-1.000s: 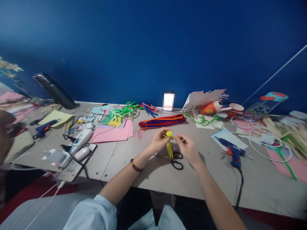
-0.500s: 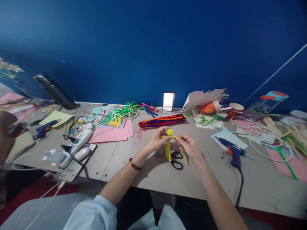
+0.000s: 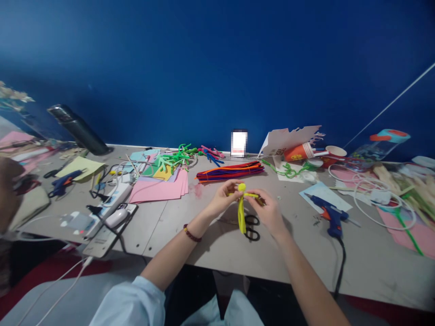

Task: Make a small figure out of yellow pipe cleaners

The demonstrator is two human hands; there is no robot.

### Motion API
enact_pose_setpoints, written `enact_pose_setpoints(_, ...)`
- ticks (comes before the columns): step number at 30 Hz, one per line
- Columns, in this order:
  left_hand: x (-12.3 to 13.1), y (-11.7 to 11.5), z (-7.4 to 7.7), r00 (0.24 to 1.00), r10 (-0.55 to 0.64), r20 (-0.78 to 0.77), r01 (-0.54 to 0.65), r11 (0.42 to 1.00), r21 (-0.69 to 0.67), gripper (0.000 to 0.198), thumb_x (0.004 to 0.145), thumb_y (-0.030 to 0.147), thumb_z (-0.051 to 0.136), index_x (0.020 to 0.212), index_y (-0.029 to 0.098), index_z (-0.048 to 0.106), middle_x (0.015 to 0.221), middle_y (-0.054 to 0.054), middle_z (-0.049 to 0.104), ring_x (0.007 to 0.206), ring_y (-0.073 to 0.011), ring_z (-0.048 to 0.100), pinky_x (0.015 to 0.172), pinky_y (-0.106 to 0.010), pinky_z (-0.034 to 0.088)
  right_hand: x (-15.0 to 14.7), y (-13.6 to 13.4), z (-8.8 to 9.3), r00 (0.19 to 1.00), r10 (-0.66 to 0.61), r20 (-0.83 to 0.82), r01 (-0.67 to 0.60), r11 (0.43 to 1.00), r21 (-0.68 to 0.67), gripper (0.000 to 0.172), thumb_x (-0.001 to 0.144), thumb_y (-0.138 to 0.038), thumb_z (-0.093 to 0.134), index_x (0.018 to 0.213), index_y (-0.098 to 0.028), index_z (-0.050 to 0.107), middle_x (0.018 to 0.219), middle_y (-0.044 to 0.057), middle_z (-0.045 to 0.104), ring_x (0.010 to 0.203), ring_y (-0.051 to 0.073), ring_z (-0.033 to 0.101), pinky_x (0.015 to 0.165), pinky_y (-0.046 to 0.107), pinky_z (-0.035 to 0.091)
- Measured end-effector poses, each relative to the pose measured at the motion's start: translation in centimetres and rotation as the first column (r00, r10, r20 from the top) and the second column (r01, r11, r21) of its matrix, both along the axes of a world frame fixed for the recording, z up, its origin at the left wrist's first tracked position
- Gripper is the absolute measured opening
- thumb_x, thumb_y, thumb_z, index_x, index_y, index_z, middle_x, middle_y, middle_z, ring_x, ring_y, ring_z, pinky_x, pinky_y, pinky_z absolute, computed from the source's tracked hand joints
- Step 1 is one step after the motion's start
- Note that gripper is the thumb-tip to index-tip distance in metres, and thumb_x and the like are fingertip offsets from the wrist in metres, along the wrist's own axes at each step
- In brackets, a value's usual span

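Between my hands is a yellow pipe-cleaner figure point(image 3: 241, 215) with a round coiled head, side arms and long strands hanging down. My left hand point(image 3: 227, 195) pinches it just below the head, on its left side. My right hand point(image 3: 265, 204) is closed on the yellow pipe cleaner point(image 3: 250, 195) that sticks out to the right like an arm. Scissors with black handles point(image 3: 253, 227) lie on the table below my hands, their blades partly hidden behind the hanging strands.
Behind my hands lies a bundle of red, orange and purple pipe cleaners point(image 3: 229, 172). A blue glue gun point(image 3: 329, 215) rests at the right. Pink paper sheets point(image 3: 158, 190) and a power strip point(image 3: 115, 199) are on the left. A phone point(image 3: 239, 143) leans on the wall.
My right hand has turned inward, and the loose yellow strand that hung below it no longer hangs there. The hanging strands have shifted slightly right. My left hand stays nearly in place.
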State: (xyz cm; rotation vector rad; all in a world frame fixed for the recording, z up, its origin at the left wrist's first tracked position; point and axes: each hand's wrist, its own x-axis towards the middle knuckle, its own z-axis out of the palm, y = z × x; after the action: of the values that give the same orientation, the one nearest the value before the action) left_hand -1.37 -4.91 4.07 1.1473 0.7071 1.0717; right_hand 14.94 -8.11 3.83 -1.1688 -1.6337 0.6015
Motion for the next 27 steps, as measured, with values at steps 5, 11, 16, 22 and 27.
enact_pose_setpoints(5,0.1,-0.2,0.1,0.999,-0.045,0.023,0.044,0.999,0.009,0.046,0.066,0.03,0.076,0.107,0.018,0.06,0.088,-0.003,0.06,0.078,-0.0113,0.057,0.072,-0.024,0.047,0.1,0.1,0.2,0.999,-0.037,0.032,0.035,0.997,0.061,0.022,0.085,-0.04,0.053,0.08,-0.023,0.067,0.083,0.006,0.065,0.08,0.021,0.06,0.072,0.034,0.048)
enact_pose_setpoints(11,0.2,-0.2,-0.2,1.0,0.008,-0.017,-0.007,0.998,0.066,0.04,0.066,0.028,0.076,0.103,0.019,0.063,0.089,-0.003,0.061,0.083,-0.0125,0.057,0.077,-0.025,0.046,0.1,-0.2,0.2,1.0,-0.012,0.023,0.011,0.998,0.06,0.019,0.084,-0.037,0.055,0.078,-0.022,0.066,0.08,0.006,0.066,0.073,0.02,0.06,0.066,0.032,0.048)
enact_pose_setpoints(16,0.3,-0.1,-0.4,1.0,0.019,-0.023,-0.017,0.996,0.083,0.038,0.067,0.027,0.074,0.102,0.018,0.062,0.09,-0.003,0.061,0.083,-0.0123,0.057,0.077,-0.025,0.046,0.2,0.0,-0.6,0.999,-0.033,-0.008,0.033,0.999,-0.006,0.021,0.083,-0.04,0.056,0.079,-0.022,0.066,0.08,0.005,0.067,0.073,0.019,0.061,0.068,0.032,0.048)
enact_pose_setpoints(22,0.4,0.2,-0.4,0.995,0.074,0.07,-0.073,0.997,-0.015,0.041,0.06,0.024,0.079,0.092,0.018,0.054,0.082,0.002,0.058,0.074,-0.0092,0.056,0.071,-0.023,0.046,0.1,0.5,-1.0,0.984,-0.08,-0.159,0.06,0.99,-0.128,0.034,0.077,-0.042,0.063,0.103,-0.021,0.061,0.096,0.008,0.065,0.088,0.021,0.061,0.073,0.031,0.049)
enact_pose_setpoints(27,0.2,0.1,-0.4,0.994,-0.008,0.108,0.02,0.994,-0.108,0.045,0.057,0.024,0.08,0.089,0.02,0.048,0.079,0.004,0.055,0.066,-0.0074,0.056,0.063,-0.021,0.044,0.4,0.7,-0.8,0.956,-0.138,-0.26,0.089,0.977,-0.192,0.029,0.077,-0.045,0.062,0.09,-0.019,0.062,0.087,0.007,0.064,0.078,0.019,0.061,0.067,0.03,0.048)
